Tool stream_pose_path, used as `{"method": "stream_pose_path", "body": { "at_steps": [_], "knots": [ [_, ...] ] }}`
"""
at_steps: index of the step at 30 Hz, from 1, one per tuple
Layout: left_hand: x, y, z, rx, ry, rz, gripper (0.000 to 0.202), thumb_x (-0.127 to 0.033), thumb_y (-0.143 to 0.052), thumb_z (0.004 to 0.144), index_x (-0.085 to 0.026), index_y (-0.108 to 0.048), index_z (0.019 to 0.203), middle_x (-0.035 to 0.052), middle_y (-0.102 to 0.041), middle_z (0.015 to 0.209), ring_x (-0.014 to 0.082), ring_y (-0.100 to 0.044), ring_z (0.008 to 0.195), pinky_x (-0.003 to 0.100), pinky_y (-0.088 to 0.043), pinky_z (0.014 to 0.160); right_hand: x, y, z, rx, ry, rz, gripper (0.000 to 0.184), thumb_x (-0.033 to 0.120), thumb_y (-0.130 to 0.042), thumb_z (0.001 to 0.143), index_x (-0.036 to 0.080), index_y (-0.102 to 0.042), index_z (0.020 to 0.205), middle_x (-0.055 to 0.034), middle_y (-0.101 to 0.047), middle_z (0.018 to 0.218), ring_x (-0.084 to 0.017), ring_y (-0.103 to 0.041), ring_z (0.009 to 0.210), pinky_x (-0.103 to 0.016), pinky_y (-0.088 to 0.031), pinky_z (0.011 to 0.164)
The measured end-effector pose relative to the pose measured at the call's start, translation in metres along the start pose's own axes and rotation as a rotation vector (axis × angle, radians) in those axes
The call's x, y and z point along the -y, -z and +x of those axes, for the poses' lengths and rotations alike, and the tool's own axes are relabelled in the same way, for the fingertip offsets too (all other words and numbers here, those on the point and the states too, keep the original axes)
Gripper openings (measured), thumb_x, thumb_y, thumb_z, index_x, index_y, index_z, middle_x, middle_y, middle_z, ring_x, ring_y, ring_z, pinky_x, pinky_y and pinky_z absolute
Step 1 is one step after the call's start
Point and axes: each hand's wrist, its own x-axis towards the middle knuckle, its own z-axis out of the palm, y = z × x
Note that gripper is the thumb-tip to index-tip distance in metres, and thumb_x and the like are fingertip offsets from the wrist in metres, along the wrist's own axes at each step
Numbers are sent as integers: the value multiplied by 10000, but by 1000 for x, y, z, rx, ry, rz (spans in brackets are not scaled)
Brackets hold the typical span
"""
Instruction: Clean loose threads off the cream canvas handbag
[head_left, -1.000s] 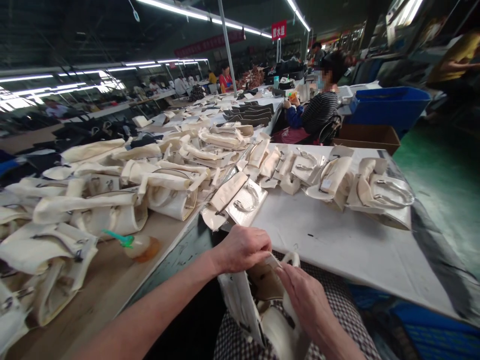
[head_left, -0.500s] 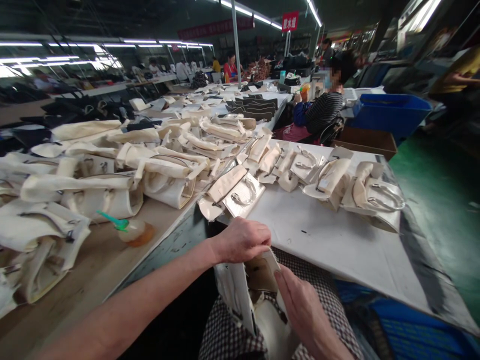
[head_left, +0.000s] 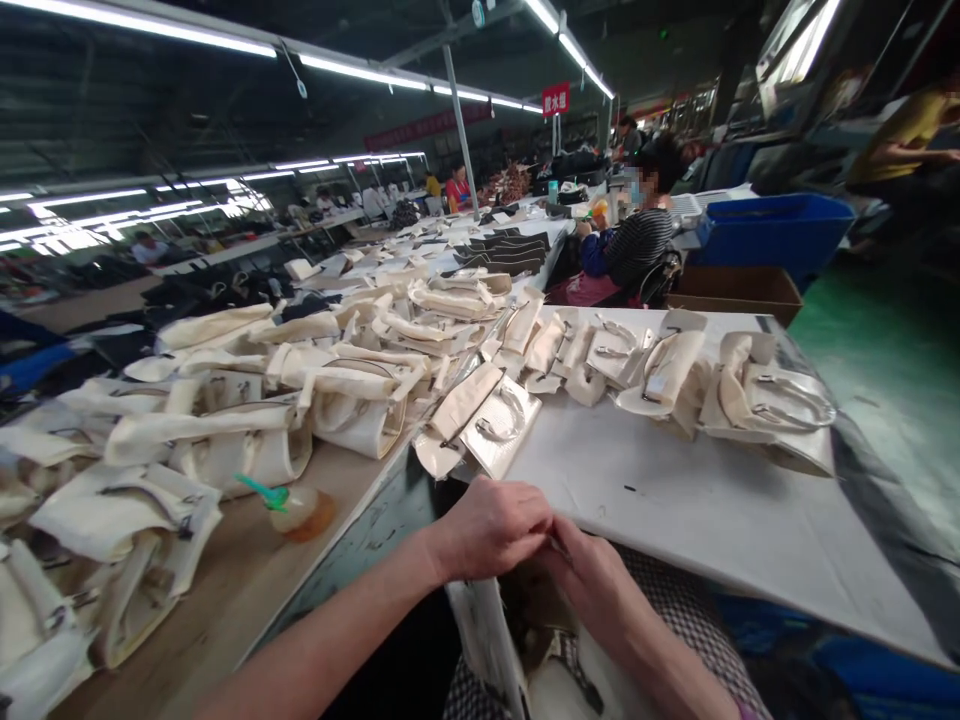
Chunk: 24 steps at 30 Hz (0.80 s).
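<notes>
A cream bag [head_left: 491, 640] with a tan lining rests on my lap, below the front edge of the white table [head_left: 675, 510]. My left hand [head_left: 491, 525] is closed over the bag's top edge. My right hand [head_left: 589, 580] meets it from the right, fingers pinched on the same edge. The part of the bag between my fingers is hidden. Finished cream bag pieces [head_left: 487, 415] with metal handles lie on the table just beyond my hands.
Several cream bags [head_left: 247, 420] are piled on the wooden bench at left, beside a small glue bottle [head_left: 296, 505] with a green tip. A seated person in a striped top [head_left: 634, 240] works ahead. A blue bin [head_left: 772, 230] and cardboard box [head_left: 739, 285] stand at right.
My hands have come together on the bag's top edge, the right one rising to meet the left. The bag's lining, open to view before, is now mostly covered.
</notes>
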Motion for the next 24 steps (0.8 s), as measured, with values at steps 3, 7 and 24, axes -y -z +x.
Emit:
{"method": "stream_pose_path", "body": {
  "at_steps": [3, 7, 24],
  "knots": [
    [-4, 4, -8, -27, 49, -99, 69, -130, -551, 861, -191, -522, 878, 21, -640, 949, 160, -623, 870, 249, -495, 759, -7, -12, 3, -56, 34, -36, 406, 273, -317, 976, 97, -554, 1255, -113, -749, 856, -257, -725, 719, -329, -563, 616],
    [-11, 10, -21, -185, 206, -243, 448, -42, -662, 700, -207, -420, 1039, 119, -452, 1367, 224, -478, 1253, 358, -451, 1027, -11, -18, -3, -101, 60, -50, 398, 271, -306, 983, 145, -577, 1246, -110, -758, 899, -243, -739, 733, -308, -577, 626],
    [-29, 9, -26, -274, 291, 88, 147, -65, -513, 885, -209, -497, 860, 47, -621, 1105, 218, -617, 981, 375, -541, 838, -7, -23, -5, -146, 36, -125, 307, 219, -279, 993, 232, -535, 1162, -19, -740, 841, -210, -732, 681, -283, -548, 568]
  ]
}}
